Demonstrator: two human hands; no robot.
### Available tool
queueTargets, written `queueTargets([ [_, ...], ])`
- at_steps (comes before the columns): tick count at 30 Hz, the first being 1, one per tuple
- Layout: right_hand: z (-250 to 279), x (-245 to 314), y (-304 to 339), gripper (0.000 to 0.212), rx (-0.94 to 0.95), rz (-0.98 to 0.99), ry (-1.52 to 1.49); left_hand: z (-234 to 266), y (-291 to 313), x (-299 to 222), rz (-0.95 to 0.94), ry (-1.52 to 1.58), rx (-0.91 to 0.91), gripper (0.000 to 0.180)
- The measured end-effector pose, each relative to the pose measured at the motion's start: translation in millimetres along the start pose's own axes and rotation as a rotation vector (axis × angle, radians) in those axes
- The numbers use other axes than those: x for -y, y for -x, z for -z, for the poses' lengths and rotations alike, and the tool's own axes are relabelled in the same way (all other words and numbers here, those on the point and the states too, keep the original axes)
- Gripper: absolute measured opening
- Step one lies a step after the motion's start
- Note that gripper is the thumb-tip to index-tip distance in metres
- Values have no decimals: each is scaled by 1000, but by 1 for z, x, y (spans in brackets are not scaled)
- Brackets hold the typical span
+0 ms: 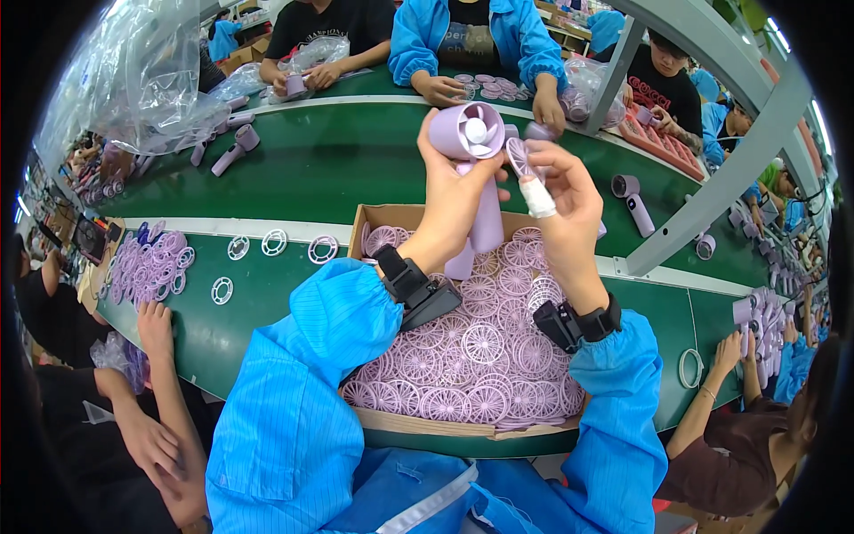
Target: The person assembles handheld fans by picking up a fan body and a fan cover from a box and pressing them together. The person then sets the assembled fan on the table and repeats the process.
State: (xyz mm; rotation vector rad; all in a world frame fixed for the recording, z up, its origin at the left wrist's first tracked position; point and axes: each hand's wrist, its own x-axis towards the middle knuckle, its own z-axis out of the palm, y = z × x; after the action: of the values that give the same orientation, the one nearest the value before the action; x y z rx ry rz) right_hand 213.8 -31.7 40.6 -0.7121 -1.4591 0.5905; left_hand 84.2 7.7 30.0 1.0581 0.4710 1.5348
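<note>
My left hand [442,200] is wrapped round a lavender handheld fan [486,218], held upright over the box. The fan's round head has no grille on its front, so the blades and white hub show. Beside the head, my right hand [574,191] pinches a round lavender fan grille [518,157], tilted nearly edge-on and apart from the fan's front. White wrapping [537,197] covers one fingertip of that hand. Below both hands, an open cardboard box [463,430] holds a heap of lavender spoked grilles [483,343]. Another lavender piece [460,264] shows under my left hand, partly hidden.
A green conveyor belt [294,160] crosses behind the box, with loose fans [237,149] on it. Lavender rings [153,267] are piled at left. A grey metal post [703,191] slants up at right. Co-workers sit across and on both sides.
</note>
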Motion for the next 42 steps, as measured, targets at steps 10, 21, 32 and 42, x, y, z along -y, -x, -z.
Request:
queueTargets([
  [10,-6,11,1,31,-124,327,580,-13,16,8,18,-109,290,87],
  [21,-6,8,1,28,-74,453,671,-7,12,7,-83,-197,279,90],
  [32,-6,5,-1,31,-44,595,775,-3,11,6,-61,-306,292,86],
  [42,-4,5,-3,30,-8,632,791,-1,8,4,-8,-338,279,83],
])
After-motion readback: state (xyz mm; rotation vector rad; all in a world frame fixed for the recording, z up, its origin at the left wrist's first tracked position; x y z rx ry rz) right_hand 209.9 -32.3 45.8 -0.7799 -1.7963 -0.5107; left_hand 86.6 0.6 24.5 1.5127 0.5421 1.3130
